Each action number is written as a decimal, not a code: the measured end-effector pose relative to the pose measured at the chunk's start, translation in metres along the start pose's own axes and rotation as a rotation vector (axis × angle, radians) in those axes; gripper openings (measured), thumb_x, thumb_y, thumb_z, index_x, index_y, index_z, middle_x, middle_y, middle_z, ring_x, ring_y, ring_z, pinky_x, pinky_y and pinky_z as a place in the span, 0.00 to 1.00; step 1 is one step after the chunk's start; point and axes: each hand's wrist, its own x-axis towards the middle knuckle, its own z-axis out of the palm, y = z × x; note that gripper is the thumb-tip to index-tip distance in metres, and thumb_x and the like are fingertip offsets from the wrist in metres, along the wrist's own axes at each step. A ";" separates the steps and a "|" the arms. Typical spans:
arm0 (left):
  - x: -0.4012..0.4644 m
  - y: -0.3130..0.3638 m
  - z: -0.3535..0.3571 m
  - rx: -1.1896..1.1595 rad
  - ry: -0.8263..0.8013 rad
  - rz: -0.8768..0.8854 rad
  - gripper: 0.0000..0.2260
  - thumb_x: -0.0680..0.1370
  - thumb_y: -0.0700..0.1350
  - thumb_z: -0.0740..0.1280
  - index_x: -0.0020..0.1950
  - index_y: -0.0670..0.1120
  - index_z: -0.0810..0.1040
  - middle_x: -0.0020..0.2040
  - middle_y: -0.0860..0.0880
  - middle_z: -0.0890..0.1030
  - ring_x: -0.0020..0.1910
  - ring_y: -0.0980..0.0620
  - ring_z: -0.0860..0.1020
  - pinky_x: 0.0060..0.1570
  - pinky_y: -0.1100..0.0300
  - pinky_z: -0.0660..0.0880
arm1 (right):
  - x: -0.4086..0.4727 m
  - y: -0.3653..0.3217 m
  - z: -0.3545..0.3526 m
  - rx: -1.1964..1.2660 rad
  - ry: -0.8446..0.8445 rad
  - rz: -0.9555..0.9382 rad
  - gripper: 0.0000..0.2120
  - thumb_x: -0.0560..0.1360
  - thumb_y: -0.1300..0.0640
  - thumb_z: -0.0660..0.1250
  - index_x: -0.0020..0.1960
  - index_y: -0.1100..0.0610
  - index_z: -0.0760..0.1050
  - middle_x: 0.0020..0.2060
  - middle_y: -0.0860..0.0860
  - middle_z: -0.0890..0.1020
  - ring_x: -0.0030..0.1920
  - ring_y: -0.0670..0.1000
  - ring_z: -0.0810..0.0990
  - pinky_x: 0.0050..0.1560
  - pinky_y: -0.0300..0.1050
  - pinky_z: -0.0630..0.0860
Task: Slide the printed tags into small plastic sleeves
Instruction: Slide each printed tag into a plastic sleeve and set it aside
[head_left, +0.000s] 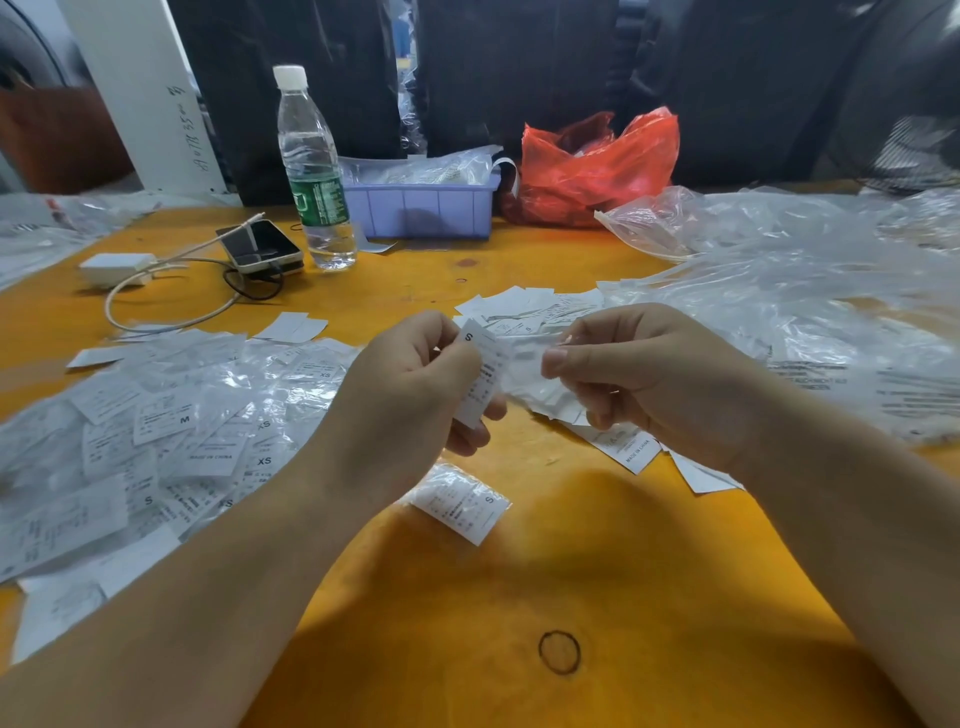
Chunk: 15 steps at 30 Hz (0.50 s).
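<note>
1. At about nine o'clock on the orange surface (597, 582) lies a heap of sleeved tags (156, 441), set well apart from both hands.
2. The left hand (410, 384) is held above the middle of the surface. Its fingers (460, 358) are curled and pinch a printed tag (480, 379) marked S. The tag's long axis runs roughly from twelve to six o'clock, tilted a little toward one.
3. Straight at three o'clock from that tag, touching or nearly touching its edge, is a small clear sleeve (524, 379). Whether the tag's edge is inside the sleeve's mouth I cannot tell.
4. The right hand (649, 384) grips the sleeve, thumb and fingers closed on it, and both hands are equally near the join.
5. My judgement: the coming move turns on lining the tag's edge with the sleeve's opening, then pushing the tag toward three o'clock.
6. One finished tag in its sleeve (460, 501) lies at six o'clock, just below the hands.
</note>
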 end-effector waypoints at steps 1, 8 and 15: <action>0.000 0.001 0.000 0.006 0.018 0.014 0.05 0.77 0.43 0.62 0.45 0.43 0.75 0.34 0.45 0.83 0.27 0.50 0.79 0.27 0.59 0.78 | 0.000 0.000 0.000 0.008 -0.003 -0.003 0.10 0.73 0.60 0.70 0.45 0.69 0.78 0.25 0.50 0.73 0.27 0.47 0.69 0.31 0.40 0.70; 0.005 0.002 -0.005 0.074 0.098 0.051 0.05 0.78 0.38 0.64 0.46 0.47 0.77 0.29 0.52 0.80 0.25 0.55 0.76 0.27 0.59 0.79 | 0.001 -0.001 -0.002 0.080 -0.010 -0.002 0.09 0.73 0.58 0.69 0.36 0.59 0.74 0.26 0.50 0.72 0.27 0.48 0.69 0.29 0.39 0.69; 0.007 0.004 -0.010 -0.019 0.125 0.035 0.03 0.74 0.47 0.67 0.42 0.51 0.80 0.32 0.56 0.80 0.27 0.57 0.75 0.30 0.61 0.78 | -0.001 -0.003 -0.005 0.189 -0.066 0.027 0.07 0.66 0.55 0.70 0.34 0.58 0.75 0.29 0.51 0.74 0.28 0.47 0.71 0.31 0.40 0.69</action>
